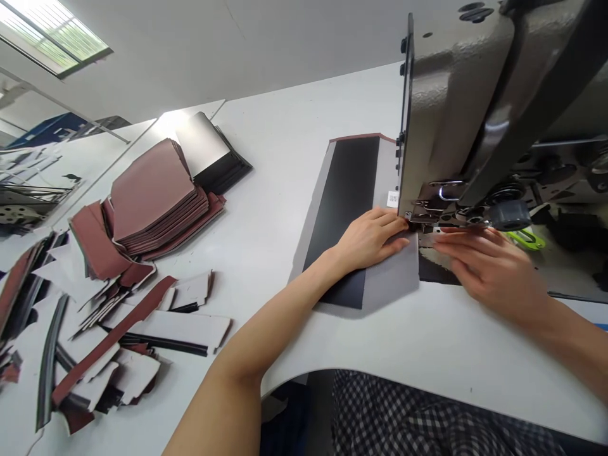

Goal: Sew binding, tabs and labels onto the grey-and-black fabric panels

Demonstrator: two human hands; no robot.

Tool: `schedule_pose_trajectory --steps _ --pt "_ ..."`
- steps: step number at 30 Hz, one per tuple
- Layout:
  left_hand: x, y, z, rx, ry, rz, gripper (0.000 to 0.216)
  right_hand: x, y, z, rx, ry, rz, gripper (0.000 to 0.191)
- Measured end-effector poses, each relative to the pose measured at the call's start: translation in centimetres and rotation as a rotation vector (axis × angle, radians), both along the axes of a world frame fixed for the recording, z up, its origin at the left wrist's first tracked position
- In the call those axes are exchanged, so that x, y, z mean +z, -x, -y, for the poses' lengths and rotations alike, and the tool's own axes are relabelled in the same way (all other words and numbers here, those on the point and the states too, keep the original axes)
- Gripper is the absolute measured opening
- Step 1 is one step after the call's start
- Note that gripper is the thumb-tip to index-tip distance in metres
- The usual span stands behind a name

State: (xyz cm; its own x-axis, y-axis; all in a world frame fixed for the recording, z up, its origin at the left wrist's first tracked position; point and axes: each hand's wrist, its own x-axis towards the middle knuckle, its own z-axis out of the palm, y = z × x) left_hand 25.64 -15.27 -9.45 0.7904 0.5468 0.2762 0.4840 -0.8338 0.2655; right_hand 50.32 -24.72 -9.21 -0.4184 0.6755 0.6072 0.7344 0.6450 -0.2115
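Note:
A flat grey piece with a wide black strip (342, 209) lies on the white table (280, 164) and runs under the head of a sewing machine (479, 107). My left hand (368, 239) rests flat on this piece, fingers stretched toward the presser foot (430, 221). My right hand (491, 269) lies to the right of the foot, fingers extended and pressing down on the material there. Neither hand wraps around anything.
A stack of dark red cut pieces (154, 199) sits at the left, with a black stack (213, 155) behind it. Loose red, white and black strips (118, 335) are scattered at the near left. Green-handled snips (525, 239) lie behind my right hand.

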Motion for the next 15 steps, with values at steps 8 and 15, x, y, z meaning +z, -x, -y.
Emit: schedule_pose_trajectory --steps 8,15 --pt "0.0 0.0 -1.2 0.01 -0.005 -0.04 0.035 0.9 -2.6 0.4 -0.284 -0.204 0.109 0.033" --pt "1.3 0.1 -0.7 -0.005 0.012 -0.021 0.034 -0.6 -2.6 0.2 -0.246 -0.038 0.258 0.021"
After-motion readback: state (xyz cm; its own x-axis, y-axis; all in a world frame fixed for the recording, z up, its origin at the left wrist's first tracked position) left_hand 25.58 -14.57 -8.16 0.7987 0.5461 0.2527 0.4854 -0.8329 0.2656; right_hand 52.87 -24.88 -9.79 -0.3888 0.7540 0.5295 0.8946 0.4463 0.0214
